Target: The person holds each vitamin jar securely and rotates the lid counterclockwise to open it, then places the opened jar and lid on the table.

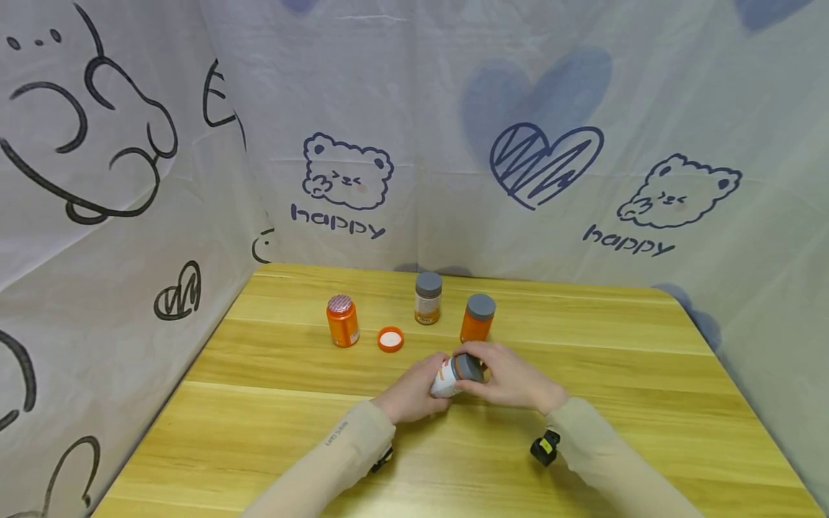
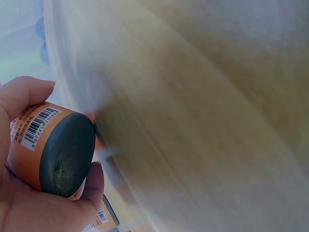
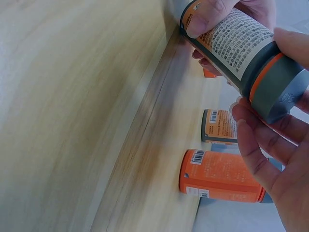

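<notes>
A bottle (image 1: 445, 380) with a printed label and a grey screw cap (image 1: 468, 367) is tilted above the table between both hands. My left hand (image 1: 417, 394) grips its body near the bottom; the left wrist view shows the dark base (image 2: 67, 154) and a barcode. At the other end, my right hand (image 1: 512, 380) holds the cap between thumb and fingers. An orange band shows at the cap's lower edge in the right wrist view. Just behind the right hand stands an orange bottle (image 1: 477, 327) with a grey cap.
An orange bottle (image 1: 343, 325) with a silver foil seal on its mouth stands back left. Beside it lies an orange cap (image 1: 391, 339), white inside facing up. Another grey-capped bottle (image 1: 427, 303) stands near the wooden table's (image 1: 259, 403) back edge, before a printed cloth.
</notes>
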Available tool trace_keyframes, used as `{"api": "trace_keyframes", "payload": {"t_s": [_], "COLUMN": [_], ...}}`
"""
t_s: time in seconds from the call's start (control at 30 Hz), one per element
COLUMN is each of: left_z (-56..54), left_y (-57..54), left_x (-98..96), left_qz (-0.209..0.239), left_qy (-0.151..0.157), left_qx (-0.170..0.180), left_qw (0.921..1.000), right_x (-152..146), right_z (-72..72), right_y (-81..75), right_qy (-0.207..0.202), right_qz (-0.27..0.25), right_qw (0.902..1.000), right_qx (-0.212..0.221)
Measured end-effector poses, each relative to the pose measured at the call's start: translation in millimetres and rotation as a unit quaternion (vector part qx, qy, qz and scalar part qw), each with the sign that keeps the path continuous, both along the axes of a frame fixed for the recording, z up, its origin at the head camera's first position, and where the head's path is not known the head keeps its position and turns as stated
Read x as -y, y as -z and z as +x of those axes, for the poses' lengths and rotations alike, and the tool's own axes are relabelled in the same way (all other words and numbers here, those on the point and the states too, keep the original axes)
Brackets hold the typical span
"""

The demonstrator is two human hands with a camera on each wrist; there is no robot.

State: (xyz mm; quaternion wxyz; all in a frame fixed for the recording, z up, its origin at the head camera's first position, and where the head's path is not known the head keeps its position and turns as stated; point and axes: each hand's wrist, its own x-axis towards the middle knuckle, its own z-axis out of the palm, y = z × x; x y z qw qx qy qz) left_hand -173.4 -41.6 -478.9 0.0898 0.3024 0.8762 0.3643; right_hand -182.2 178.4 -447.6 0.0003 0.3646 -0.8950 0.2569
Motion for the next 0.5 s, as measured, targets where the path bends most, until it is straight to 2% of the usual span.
{"api": "trace_keyframes", "payload": {"t_s": [0.5], "left_z": [-0.9], "left_y": [2.0], "left_x": [0.8], "left_qz": [0.000], "left_qy": [-0.002], "left_qx": [-0.008], "left_qw": [1.0000], "right_x": [-1.1], "right_z": [0.2], "right_y": [-3.3], "right_qy": [-0.029], "right_qz": [-0.001], "right_qw": [0.9995], "right_qx": [-0.013]}}
